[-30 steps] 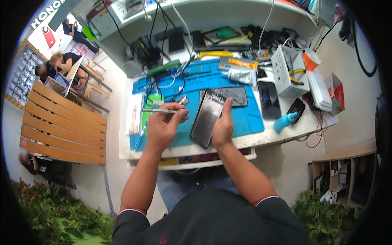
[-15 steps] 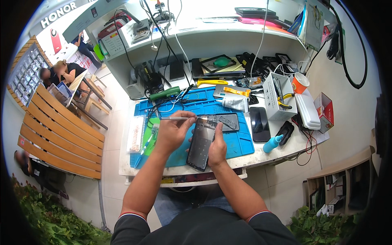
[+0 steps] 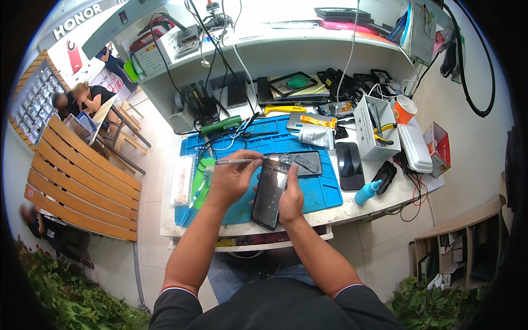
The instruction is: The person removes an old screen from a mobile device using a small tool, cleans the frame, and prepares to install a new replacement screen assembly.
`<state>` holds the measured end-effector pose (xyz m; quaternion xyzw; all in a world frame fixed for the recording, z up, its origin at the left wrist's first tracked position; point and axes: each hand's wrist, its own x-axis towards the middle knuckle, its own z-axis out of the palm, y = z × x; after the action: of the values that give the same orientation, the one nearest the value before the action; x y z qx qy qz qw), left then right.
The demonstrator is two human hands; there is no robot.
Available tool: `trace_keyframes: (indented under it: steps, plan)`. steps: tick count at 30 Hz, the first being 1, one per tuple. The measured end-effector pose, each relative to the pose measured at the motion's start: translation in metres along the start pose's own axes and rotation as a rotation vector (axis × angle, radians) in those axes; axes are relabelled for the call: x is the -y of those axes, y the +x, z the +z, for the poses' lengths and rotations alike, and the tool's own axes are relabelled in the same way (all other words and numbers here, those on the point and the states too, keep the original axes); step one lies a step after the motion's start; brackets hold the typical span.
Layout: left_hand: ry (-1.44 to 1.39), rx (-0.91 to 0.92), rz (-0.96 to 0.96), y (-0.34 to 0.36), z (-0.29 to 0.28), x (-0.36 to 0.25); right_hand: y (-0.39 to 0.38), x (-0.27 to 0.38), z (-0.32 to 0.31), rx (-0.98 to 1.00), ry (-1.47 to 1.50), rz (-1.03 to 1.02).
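Note:
My right hand (image 3: 291,199) grips a dark phone frame (image 3: 267,199) by its right side, tilted upright over the mat's near edge, its inner parts partly bare at the top. In my left hand (image 3: 232,180), thumb and fingers pinch a slim silver pen-like tool (image 3: 230,161). Its exact kind is unclear. These fingers are at the phone frame's upper left corner, where the tool's working tip is hidden or too small to make out. Just behind lies another opened phone part (image 3: 311,165) on the blue repair mat (image 3: 325,199).
Right of the mat lie a black phone (image 3: 350,165), a light-blue bottle (image 3: 367,192) and a white tool box (image 3: 375,132). A silver tube (image 3: 314,138), yellow cutter (image 3: 285,109) and green-handled tool (image 3: 221,125) are farther back. Cables hang from the shelf (image 3: 297,41).
Both hands keep their grips in almost the same place. The phone frame and my right hand have shifted very slightly left.

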<state>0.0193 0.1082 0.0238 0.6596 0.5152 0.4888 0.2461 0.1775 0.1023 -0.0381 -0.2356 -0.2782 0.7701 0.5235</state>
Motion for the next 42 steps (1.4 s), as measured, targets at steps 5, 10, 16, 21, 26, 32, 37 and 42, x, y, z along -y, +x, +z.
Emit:
trace_keyframes:
  steps: [5, 10, 16, 21, 26, 32, 37, 42]
  plan:
    - [0.073, 0.004, -0.015, 0.0, 0.0, 0.001, 0.001, -0.003, -0.002, 0.0, -0.006, -0.01]
    - [0.008, -0.036, -0.059, -0.003, 0.003, 0.006, 0.0, -0.004, -0.001, -0.002, -0.062, -0.035]
    - [-0.009, -0.093, -0.063, -0.006, 0.008, 0.005, 0.0, -0.003, -0.001, 0.006, -0.079, -0.051]
    - [0.001, -0.123, -0.105, -0.01, 0.012, -0.002, -0.004, 0.002, 0.007, 0.009, -0.097, -0.102]
    - [0.027, -0.13, -0.115, -0.012, 0.013, -0.007, -0.003, 0.001, 0.006, 0.004, -0.095, -0.106]
    - [0.055, -0.13, -0.095, -0.013, 0.012, -0.009, -0.002, -0.001, 0.007, -0.006, -0.097, -0.119]
    - [0.117, -0.131, -0.103, -0.018, 0.011, -0.006, -0.003, 0.001, 0.008, -0.046, -0.155, -0.208]
    - [0.172, -0.129, -0.102, -0.025, 0.012, -0.007, 0.005, -0.008, 0.005, -0.095, -0.132, -0.315]
